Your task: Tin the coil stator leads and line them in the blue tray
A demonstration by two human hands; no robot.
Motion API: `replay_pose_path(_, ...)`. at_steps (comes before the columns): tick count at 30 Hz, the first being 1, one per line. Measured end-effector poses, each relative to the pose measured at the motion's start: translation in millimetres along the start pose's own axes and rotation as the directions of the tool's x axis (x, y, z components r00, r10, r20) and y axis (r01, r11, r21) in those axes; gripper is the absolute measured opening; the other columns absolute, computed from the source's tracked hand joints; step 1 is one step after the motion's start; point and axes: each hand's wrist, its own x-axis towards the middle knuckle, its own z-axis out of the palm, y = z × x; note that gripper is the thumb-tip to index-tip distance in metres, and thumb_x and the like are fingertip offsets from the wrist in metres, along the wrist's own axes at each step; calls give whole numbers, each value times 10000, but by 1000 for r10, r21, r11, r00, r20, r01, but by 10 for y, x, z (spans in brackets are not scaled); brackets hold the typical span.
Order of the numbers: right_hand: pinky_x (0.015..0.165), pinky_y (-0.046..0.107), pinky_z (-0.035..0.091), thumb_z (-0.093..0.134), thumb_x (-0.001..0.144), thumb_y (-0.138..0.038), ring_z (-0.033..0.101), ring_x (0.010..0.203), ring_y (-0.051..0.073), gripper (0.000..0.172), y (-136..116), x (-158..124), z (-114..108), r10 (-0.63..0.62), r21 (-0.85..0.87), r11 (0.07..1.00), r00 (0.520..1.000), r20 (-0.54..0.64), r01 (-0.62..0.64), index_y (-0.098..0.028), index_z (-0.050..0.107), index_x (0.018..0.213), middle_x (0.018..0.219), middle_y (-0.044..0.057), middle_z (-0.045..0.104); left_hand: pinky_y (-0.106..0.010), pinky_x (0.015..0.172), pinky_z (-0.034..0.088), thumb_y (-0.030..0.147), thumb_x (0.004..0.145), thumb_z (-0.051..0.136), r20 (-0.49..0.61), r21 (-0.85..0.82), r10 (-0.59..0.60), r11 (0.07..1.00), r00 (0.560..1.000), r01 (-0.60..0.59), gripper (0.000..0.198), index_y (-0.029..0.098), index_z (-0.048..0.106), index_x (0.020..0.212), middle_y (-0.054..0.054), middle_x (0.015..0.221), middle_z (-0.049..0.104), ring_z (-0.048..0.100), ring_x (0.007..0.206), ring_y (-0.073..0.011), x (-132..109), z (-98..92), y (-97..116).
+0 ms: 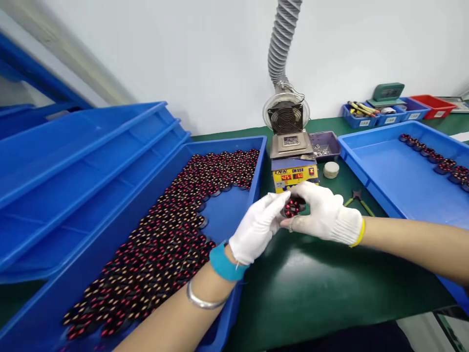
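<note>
Between my two white-gloved hands is a small round black part with red dots (292,207), held above the green table. The fingers of my left hand (258,225) close on its left side, and my right hand (322,212) grips it from the right with thumb and fingers. Just behind the hands stands a yellow-fronted solder pot (295,174) with a lit red display. Left of my left hand, a deep blue tray (227,215) holds many similar black parts (161,239) with red and tan dots.
A fan with a ribbed hose (284,44) rises over the pot. Green-handled cutters (356,196), a round white pad (331,169) and a grey bin (325,145) lie nearby. At right, a blue tray (381,161) bears several parts. Stacked blue trays (84,161) lean left.
</note>
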Motion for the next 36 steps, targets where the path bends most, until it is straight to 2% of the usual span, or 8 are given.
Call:
replay_pose_path(4,682,321,466,683,722,-446,635,947,232,407,196,-24,13,1,-88,996,1000,16,1,-277,637,1089,1093,9,652,-295,696,555,506,835,606,54,155,-111,983,992,102,370,157,641,953,-46,909,671,655,766,-159,-30,5,-19)
replay_pose_path(8,722,328,478,620,765,-313,628,933,222,388,244,-30,-23,-177,-158,968,976,125,196,-247,620,1147,1094,43,635,-309,816,542,375,703,780,-43,466,43,884,998,-18,512,190,577,1136,-57,1065,679,655,946,-194,-56,27,-19)
replay_pose_path(11,805,362,493,580,784,-248,617,981,234,414,223,-24,-15,-252,-123,955,957,141,269,-227,609,1196,1104,71,628,-309,860,535,303,697,781,-17,555,119,827,993,-89,481,212,599,1133,-53,1087,684,651,996,-204,-74,52,-65)
replay_pose_path(16,880,367,528,670,710,-234,624,1034,211,699,238,-34,11,7,149,988,992,123,-26,-258,461,1376,1242,60,595,-323,848,550,294,720,758,-58,526,107,848,993,-61,556,207,571,1236,-50,992,692,659,946,-202,-73,0,-101)
replay_pose_path(20,900,294,540,662,705,-203,636,1036,164,715,272,-27,26,15,364,926,976,217,-96,-205,452,1388,1213,56,623,-316,879,548,286,707,769,-62,512,91,858,994,-46,534,181,594,1201,-61,1019,687,652,970,-195,-63,-9,-84)
replay_pose_path(26,856,327,555,662,713,-220,651,981,185,550,253,-16,2,62,330,933,968,243,-143,-225,581,1257,1163,41,652,-321,881,545,276,685,779,-137,508,143,860,980,-55,566,174,588,1208,-50,983,698,664,922,-185,-49,11,-64)
replay_pose_path(30,831,327,542,658,731,-267,662,960,187,465,223,-11,6,91,269,949,961,261,-163,-227,623,1193,1130,31,678,-343,903,527,309,675,782,-136,456,118,889,984,-44,396,158,666,1022,-64,997,711,658,953,-205,-24,-10,-47)
replay_pose_path(36,757,319,530,655,743,-327,672,897,191,416,170,-18,-29,162,207,952,945,284,-225,-257,653,1153,1033,12,710,-294,679,541,366,655,810,-185,403,15,913,983,62,428,137,648,979,-50,876,700,656,756,-166,5,-44,-63)
